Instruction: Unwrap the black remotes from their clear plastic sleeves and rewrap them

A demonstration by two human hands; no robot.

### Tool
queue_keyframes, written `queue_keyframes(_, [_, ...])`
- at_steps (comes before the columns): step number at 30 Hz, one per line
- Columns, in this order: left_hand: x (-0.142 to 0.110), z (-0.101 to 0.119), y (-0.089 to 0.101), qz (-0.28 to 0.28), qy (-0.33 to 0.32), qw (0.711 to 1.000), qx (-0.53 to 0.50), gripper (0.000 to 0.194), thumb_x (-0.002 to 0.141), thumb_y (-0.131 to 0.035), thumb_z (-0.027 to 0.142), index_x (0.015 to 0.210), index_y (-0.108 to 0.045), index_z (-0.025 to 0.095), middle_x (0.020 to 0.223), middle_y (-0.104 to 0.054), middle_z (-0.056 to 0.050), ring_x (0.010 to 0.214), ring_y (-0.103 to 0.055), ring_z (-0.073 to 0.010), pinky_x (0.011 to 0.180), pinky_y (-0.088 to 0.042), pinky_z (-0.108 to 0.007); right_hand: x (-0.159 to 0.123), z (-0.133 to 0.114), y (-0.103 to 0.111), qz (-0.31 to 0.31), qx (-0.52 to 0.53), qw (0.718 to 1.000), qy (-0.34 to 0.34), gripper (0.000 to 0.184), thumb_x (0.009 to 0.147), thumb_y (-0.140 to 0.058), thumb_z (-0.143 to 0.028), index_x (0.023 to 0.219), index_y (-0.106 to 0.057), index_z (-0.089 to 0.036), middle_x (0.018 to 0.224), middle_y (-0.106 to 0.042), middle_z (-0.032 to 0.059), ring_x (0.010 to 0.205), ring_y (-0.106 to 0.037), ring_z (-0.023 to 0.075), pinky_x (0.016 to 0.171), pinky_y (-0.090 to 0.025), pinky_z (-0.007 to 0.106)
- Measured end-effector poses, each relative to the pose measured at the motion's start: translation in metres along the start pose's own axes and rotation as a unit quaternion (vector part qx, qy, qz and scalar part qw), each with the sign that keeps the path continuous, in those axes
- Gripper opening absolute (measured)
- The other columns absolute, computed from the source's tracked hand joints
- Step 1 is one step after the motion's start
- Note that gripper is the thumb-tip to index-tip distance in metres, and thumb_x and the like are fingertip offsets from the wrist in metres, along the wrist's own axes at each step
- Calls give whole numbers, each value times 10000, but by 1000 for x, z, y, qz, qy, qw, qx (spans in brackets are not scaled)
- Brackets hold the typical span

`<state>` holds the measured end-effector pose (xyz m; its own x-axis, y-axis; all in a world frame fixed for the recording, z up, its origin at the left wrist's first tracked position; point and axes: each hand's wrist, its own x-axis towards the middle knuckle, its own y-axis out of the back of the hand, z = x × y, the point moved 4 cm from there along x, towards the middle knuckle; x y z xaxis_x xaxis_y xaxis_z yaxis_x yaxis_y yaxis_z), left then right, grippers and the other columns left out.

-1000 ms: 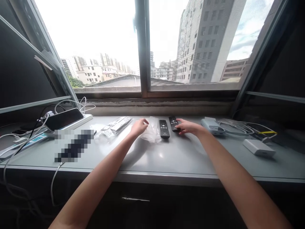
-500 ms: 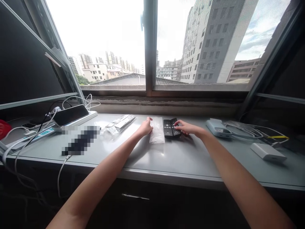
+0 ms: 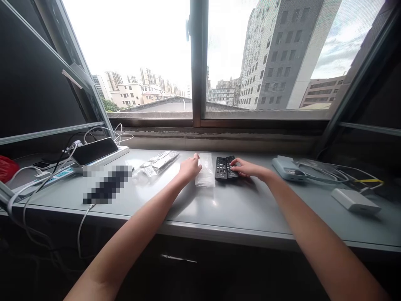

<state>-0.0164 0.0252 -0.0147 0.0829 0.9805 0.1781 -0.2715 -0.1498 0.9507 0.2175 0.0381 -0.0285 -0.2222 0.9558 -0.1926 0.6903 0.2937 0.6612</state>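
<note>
My left hand (image 3: 189, 168) is at the left edge of a clear plastic bag (image 3: 206, 171) that lies flat on the desk. Its index finger reaches along the bag's upper left corner and the thumb rests on the edge; the other fingers are curled and partly hidden. Just right of the bag, two black remote controls lie side by side, buttons up. The left remote (image 3: 221, 168) lies untouched by my hands. Around the right side of the right remote (image 3: 231, 172), my right hand (image 3: 246, 168) has its fingers closed, with fingertips on the buttons.
A clear wrapped packet (image 3: 159, 163) lies to the left. Farther left are a phone (image 3: 96, 151) on a power strip, a blurred dark object (image 3: 108, 186) and cables. At the right sit a light-blue device (image 3: 288, 169), coiled cables and a white box (image 3: 355, 200). A window stands behind.
My right hand has brought the right remote leftward against the other one. The crumpled bag now lies straighter and flatter beside my left hand. The camera view has turned slightly left.
</note>
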Motion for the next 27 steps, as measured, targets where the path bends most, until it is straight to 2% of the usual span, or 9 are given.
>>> queue_keyframes(5, [-1,-2,3,13,34,999,4,396,891,-401,267,1254,-434,109,1078,-646,-195,1046,-587,-311,814,-414,-355,0,0,-1,-9,3,1000,-7,284,861,-603,-381,1074,-484,-235,576,-414,-76,502,-394,86,469,-302,185])
queue_keyframes(9, [3,-7,-3,0,50,997,-65,426,835,-491,231,1248,-430,153,1050,-665,-141,1061,-575,-279,822,-415,-341,-3,-3,-1,-8,8,1000,-8,285,877,-582,-365,1104,-481,-227,576,-423,-73,494,-393,81,458,-300,181])
queue_keyframes(14, [10,-13,-12,-30,50,983,-171,474,781,-565,175,1237,-438,148,988,-672,-104,865,-627,-212,723,-444,-286,-6,-5,-3,-15,8,1000,-12,304,879,-581,-369,1122,-485,-215,609,-482,-55,507,-435,83,466,-321,182])
queue_keyframes(19, [17,-21,-20,-40,58,966,-248,489,766,-586,151,1233,-441,142,937,-669,-82,671,-601,-152,593,-445,-249,-6,-5,-3,-3,7,1000,-17,394,827,-637,-452,1116,-502,-220,661,-528,-36,533,-486,104,470,-344,203])
queue_keyframes(27, [18,-24,-18,-50,75,961,-263,429,782,-624,193,1189,-493,163,895,-659,-53,624,-586,-126,555,-441,-226,-4,-5,-3,-6,-7,1000,-17,400,840,-617,-450,1136,-490,-214,689,-555,-25,542,-504,108,483,-355,206])
